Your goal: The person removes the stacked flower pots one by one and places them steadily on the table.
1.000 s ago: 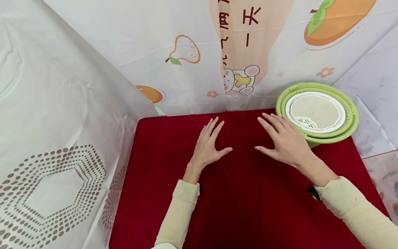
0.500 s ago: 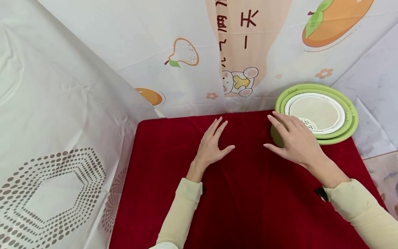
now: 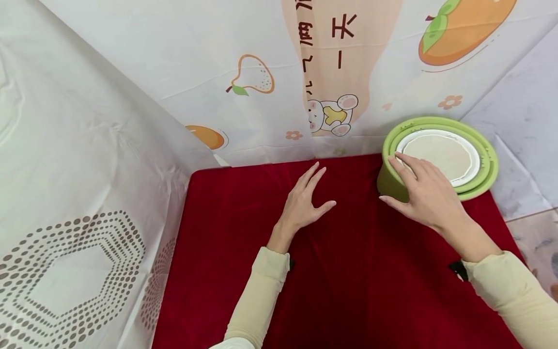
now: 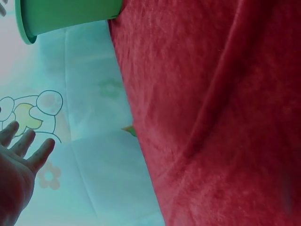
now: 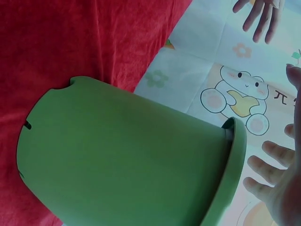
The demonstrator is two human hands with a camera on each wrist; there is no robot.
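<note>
Toward the back right of the red cloth stands a green flower pot (image 3: 392, 182), its side filling much of the right wrist view. Nested inside are another green rim (image 3: 489, 155) and a white inner pot (image 3: 474, 157) with a pale bottom. My right hand (image 3: 429, 196) hovers over the front left of the pot's rim, fingers spread and thumb apart, gripping nothing. It covers part of the white pot in the head view. Left of it, my left hand (image 3: 301, 203) is held above the cloth, fingers extended and holding nothing.
Red cloth (image 3: 226, 242) covers the table, with a slight fold. Behind it hangs a white curtain (image 3: 196, 53) printed with fruit and a bear. A white dotted sheet (image 3: 65, 271) hangs along the left side, and a marble-patterned sheet (image 3: 523, 140) is at the right.
My right hand has moved right, from beside the pot to over its rim. My left hand has drifted slightly right. The head view has shifted a little; the pot stands where it was.
</note>
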